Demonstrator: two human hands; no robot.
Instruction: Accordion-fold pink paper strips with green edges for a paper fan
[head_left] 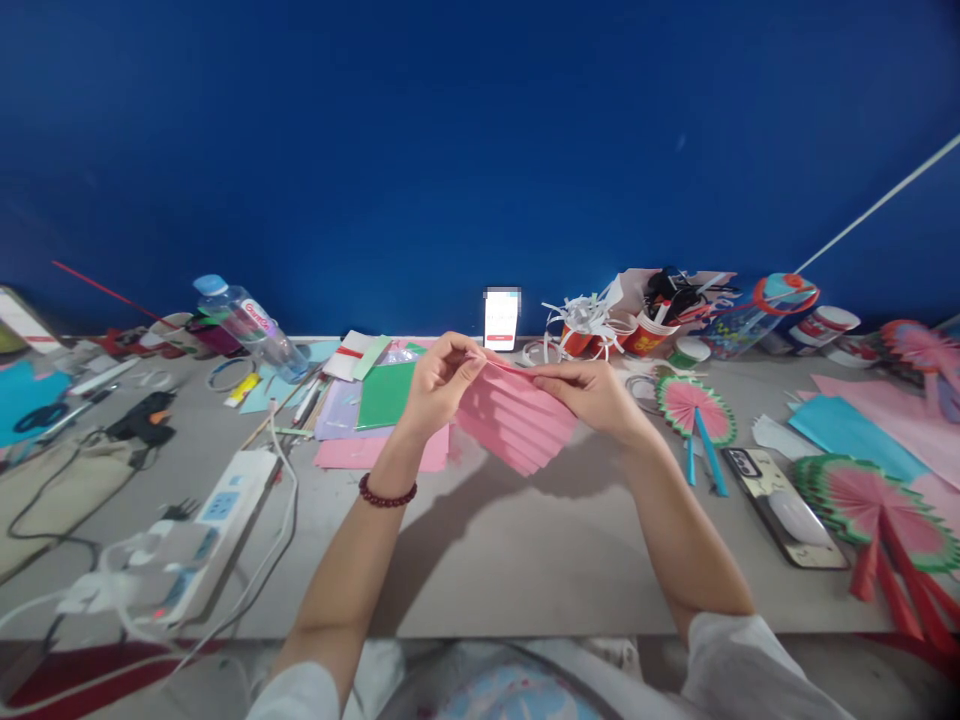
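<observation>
Head view: one pleated pink paper (514, 425) above the desk (495, 580); left hand (441, 385) fingers clamp its edge at eleven o'clock, right hand (596, 393) fingers at two; one lit phone (501, 320) at twelve; one blue-handled fan (694, 408) at three.

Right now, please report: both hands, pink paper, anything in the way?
Left hand and right hand pinching pink paper. Paper pleated, held above table. Phone upright beyond, clear of hands.

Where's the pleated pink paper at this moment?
In the head view, the pleated pink paper is near the centre, in the grip of the left hand and right hand, just below the lit phone.
</observation>
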